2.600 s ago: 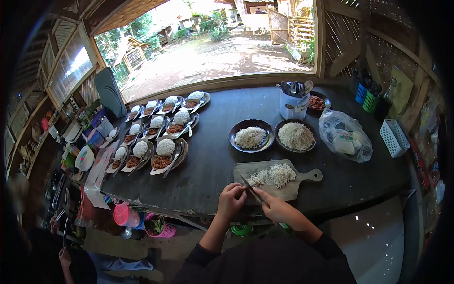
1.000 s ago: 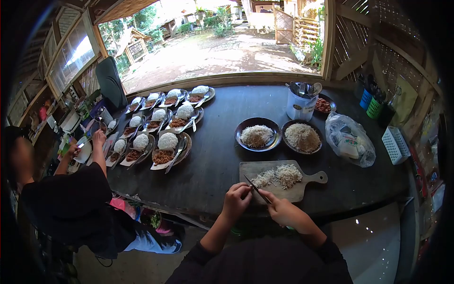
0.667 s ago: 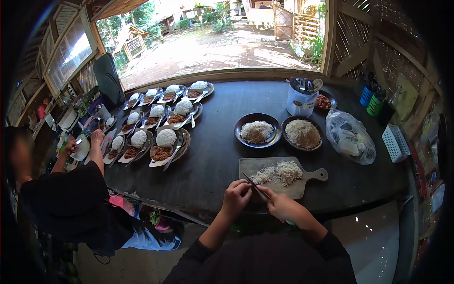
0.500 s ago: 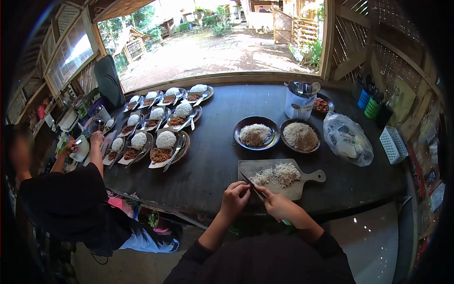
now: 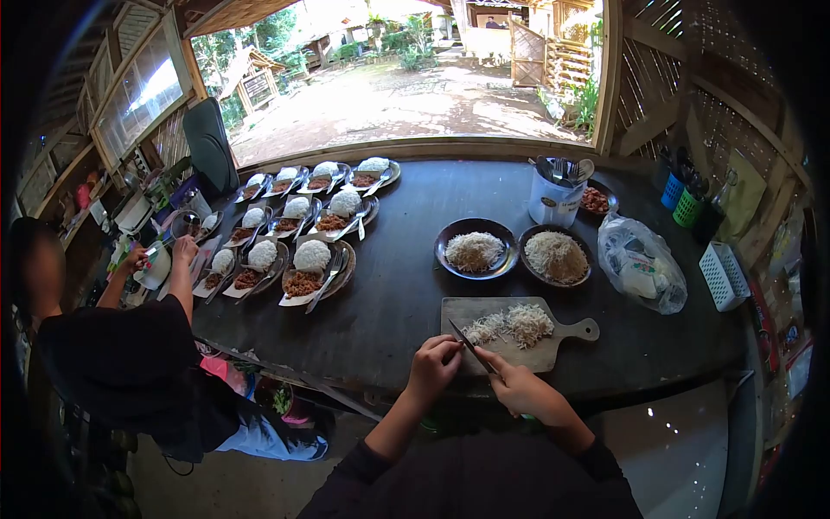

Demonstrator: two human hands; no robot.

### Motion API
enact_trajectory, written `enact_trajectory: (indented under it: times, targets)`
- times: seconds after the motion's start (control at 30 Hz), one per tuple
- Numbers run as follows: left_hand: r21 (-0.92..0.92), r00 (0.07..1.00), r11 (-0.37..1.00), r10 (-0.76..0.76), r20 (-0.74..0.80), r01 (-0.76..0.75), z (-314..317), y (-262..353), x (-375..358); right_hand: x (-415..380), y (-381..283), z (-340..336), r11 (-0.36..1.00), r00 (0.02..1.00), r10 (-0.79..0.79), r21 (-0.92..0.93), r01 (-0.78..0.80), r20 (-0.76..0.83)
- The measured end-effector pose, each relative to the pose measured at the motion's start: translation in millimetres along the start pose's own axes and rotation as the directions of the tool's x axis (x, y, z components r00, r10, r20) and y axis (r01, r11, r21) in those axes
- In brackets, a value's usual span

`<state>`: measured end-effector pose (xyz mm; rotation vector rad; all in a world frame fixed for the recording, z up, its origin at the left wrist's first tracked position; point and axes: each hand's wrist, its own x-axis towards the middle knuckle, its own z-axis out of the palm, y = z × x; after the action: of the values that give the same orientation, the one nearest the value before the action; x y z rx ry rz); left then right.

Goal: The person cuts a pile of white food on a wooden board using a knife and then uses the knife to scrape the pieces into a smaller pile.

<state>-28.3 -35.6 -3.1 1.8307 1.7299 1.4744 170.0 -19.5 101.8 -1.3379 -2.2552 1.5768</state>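
Note:
My right hand (image 5: 526,391) is wrapped round the handle of a knife (image 5: 469,344), its dark blade angled up and to the left. Close beside the blade, my left hand (image 5: 433,367) is closed with curled fingertips; anything inside them is too small to make out. Both hands are at the near edge of a wooden cutting board (image 5: 558,353), which has a round-ended handle on its right. Pale shreds (image 5: 529,325) lie heaped on the board. Behind it are two dark plates, each with a mound of similar shreds (image 5: 474,251) (image 5: 556,256).
Several plates of rice and brown food (image 5: 311,255) with cutlery fill the table's left. A cutlery bucket (image 5: 553,203), a bowl of reddish food (image 5: 596,199), a plastic bag (image 5: 640,264) and a white basket (image 5: 724,275) stand right. A co-worker (image 5: 130,363) works at left.
The view has shifted slightly, so the table's contents appear a little lower and further right. My hands stay close together at the board, the knife still in the right one.

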Motion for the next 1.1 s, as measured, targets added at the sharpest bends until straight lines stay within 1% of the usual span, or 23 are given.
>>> enact_trajectory:
  times: [0.23, 0.33, 0.43, 0.5, 0.53, 0.6, 0.63, 0.7, 0.73, 0.8, 0.93, 1.1]
  targets:
    - [0.004, 1.0, 1.0, 0.001, 0.007, -0.001, -2, 3, 0, 2, -1, 2, 1.0, 1.0, 0.0, -0.001, 0.0, 0.007]
    - [0.011, 1.0, 1.0, 0.004, 0.009, -0.004, -3, 4, 1, 6, 0, 3, 0.999, 1.0, 0.002, -0.032, -0.002, 0.004]
    - [-0.026, 1.0, 1.0, -0.013, 0.013, 0.013, -1, 4, 1, 13, 1, 3, 0.999, 1.0, 0.019, -0.046, -0.019, 0.002]
    - [-0.033, 1.0, 0.999, -0.02, 0.006, 0.02, -2, 6, 1, 16, 0, 4, 0.996, 1.0, 0.013, -0.086, -0.012, 0.012]
    - [-0.033, 1.0, 0.999, -0.019, 0.008, 0.019, -2, 6, 1, 17, 0, 4, 0.996, 1.0, 0.013, -0.084, -0.012, 0.011]
    - [0.065, 0.998, 0.996, 0.064, -0.016, -0.062, -2, 5, 2, 17, 1, 4, 0.999, 1.0, 0.014, -0.044, -0.013, 0.014]
    - [0.065, 0.997, 0.995, 0.071, -0.016, -0.069, -2, 5, 2, 18, 3, 3, 0.999, 1.0, 0.01, -0.043, -0.01, 0.008]
    - [0.09, 0.995, 0.992, 0.096, -0.03, -0.093, -1, 6, 1, 19, 8, -2, 0.997, 0.998, 0.016, 0.08, -0.021, 0.056]
    - [0.089, 0.994, 0.991, 0.104, -0.033, -0.101, -1, 7, 2, 19, 11, -2, 0.997, 0.999, 0.011, 0.078, -0.015, 0.049]
    - [0.136, 0.988, 0.981, 0.144, -0.053, -0.136, -1, 8, 2, 17, 15, -1, 0.991, 1.0, 0.004, 0.134, -0.006, 0.014]
    - [0.12, 0.989, 0.983, 0.141, -0.041, -0.136, -2, 5, 1, 9, 9, -2, 0.995, 0.999, -0.016, 0.102, 0.011, 0.047]
    - [0.091, 0.993, 0.989, 0.116, -0.024, -0.113, -3, 5, 1, 5, 7, 2, 0.998, 1.0, -0.031, 0.061, 0.031, 0.001]
